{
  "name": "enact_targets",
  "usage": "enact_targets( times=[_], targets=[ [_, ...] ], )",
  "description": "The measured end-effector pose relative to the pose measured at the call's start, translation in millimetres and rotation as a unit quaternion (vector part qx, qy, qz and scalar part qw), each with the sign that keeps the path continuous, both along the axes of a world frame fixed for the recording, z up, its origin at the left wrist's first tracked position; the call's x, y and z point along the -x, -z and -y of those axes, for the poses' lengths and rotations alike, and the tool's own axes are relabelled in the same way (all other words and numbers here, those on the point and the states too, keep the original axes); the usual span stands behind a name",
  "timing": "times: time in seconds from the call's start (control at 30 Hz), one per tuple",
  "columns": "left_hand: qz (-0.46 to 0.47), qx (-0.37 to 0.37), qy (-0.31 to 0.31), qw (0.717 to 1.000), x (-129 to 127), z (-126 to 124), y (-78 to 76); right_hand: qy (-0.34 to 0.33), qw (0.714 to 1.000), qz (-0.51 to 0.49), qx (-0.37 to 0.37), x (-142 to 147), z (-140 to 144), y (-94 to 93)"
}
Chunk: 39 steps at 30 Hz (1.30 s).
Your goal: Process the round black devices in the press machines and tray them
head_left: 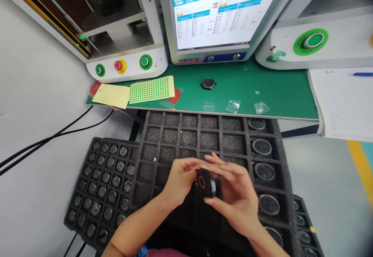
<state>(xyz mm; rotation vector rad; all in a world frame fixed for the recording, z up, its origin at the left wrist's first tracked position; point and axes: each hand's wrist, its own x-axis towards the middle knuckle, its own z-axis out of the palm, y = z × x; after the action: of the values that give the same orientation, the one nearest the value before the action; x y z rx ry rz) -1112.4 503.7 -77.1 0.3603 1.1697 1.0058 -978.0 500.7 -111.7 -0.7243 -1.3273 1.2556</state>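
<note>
Both my hands meet over a black foam tray (186,140) with square cells. A round black watch body (205,183) is held between them, on edge. My left hand (179,181) grips it from the left. My right hand (236,194) pinches it from the right with thumb and fingers. The tray's right column holds several round watch bodies (261,147); most of its other cells are bare.
A second foam tray (101,189) at the left is filled with several small round parts. On the green mat (262,90) lie another watch body (208,84), small clear bags, a green dot sticker sheet (151,90) and a yellow note. Behind stand a monitor (218,12) and machines with green buttons.
</note>
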Motion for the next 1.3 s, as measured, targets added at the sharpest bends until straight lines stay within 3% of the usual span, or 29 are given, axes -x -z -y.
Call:
enact_targets(
  times=[0.17,0.3,0.37,0.43,0.53,0.63,0.77,0.87,0.97,1.03,1.1,1.2,1.3],
  targets=[
    [0.173,0.068,-0.049,0.981,2.9,11.5,2.7,0.001,1.0,-0.009,0.015,0.3,1.4,3.7],
    [0.168,-0.003,-0.011,0.986,2.6,15.6,0.9,0.007,1.0,0.001,0.024,-0.9,5.0,2.3],
    [0.098,-0.067,-0.007,0.993,3.5,17.2,-1.9,0.026,0.999,0.006,0.03,-0.7,8.2,0.3],
    [-0.039,-0.161,-0.005,0.986,6.8,19.7,-5.3,0.039,0.999,0.007,0.026,-1.3,10.5,-2.9],
    [-0.25,-0.315,0.038,0.915,15.5,23.2,-11.0,0.032,0.999,0.018,-0.02,-5.2,8.5,-10.7],
    [-0.33,-0.408,0.078,0.848,24.5,22.2,-16.5,0.006,0.987,0.082,-0.134,-12.3,-1.5,-22.0],
    [-0.38,-0.414,0.11,0.82,31.0,17.9,-19.5,-0.014,0.946,0.185,-0.265,-23.9,-15.7,-35.1],
    [-0.357,-0.401,0.12,0.835,30.7,19.9,-17.3,-0.02,0.93,0.216,-0.295,-33.6,-14.3,-36.4],
    [-0.28,-0.39,0.07,0.875,28.3,23.9,-15.3,-0.01,0.917,0.263,-0.299,-40.7,1.3,-31.4],
    [-0.185,-0.312,0.031,0.931,26.6,24.5,-15.8,0.005,0.917,0.286,-0.277,-42.0,14.6,-27.2],
    [-0.07,-0.179,0.042,0.98,24.8,22.8,-17.2,0.019,0.919,0.299,-0.257,-41.2,23.9,-23.4],
    [0.004,-0.032,0.076,0.997,21.1,19.5,-18.8,0.017,0.902,0.324,-0.286,-41.0,22.6,-18.1],
    [0.018,0.008,0.059,0.998,16.8,19.1,-18.9,-0.005,0.855,0.346,-0.386,-41.6,7.9,-14.0]
  ],
)
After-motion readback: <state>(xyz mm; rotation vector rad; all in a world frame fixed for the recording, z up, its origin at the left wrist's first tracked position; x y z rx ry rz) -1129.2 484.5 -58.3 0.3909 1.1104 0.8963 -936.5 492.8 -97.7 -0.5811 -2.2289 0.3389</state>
